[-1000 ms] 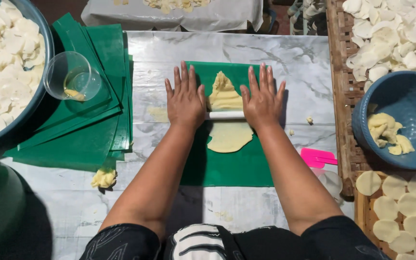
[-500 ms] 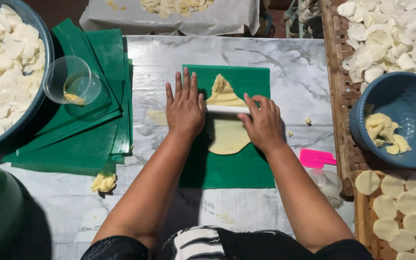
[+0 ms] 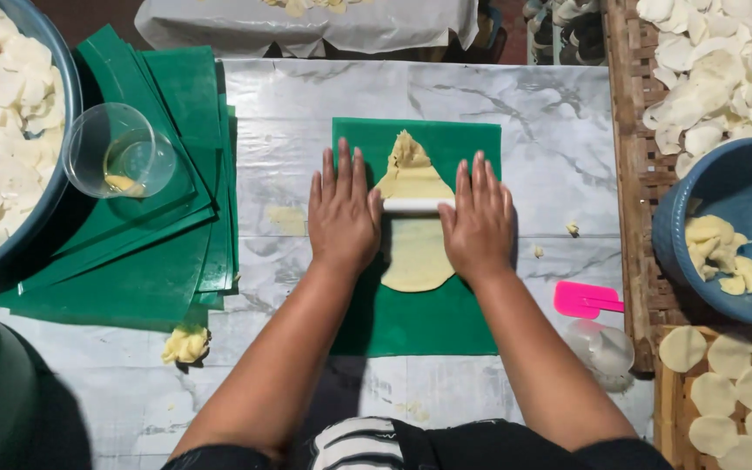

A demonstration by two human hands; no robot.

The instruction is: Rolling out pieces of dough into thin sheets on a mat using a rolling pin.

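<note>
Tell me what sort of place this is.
Probably a small food-making workspace: both hands roll dough with a white roller on a green mat, and woven trays hold many cut dough rounds.

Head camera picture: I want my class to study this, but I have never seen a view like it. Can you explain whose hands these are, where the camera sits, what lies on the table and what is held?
The camera is worn on a person's head and looks straight down, so the two bare arms coming up from the bottom edge are that person's own. The left hand and right hand lie flat, palms down, on a white roller. The roller rests across a sheet of pale yellow dough on a green mat, on a marble-patterned table.

More green mats are stacked at the left, with a clear plastic cup on them and a small dough lump nearby. A blue bowl at the right holds dough scraps, a pink scraper lies beside it, and cut dough rounds sit at the lower right.
</note>
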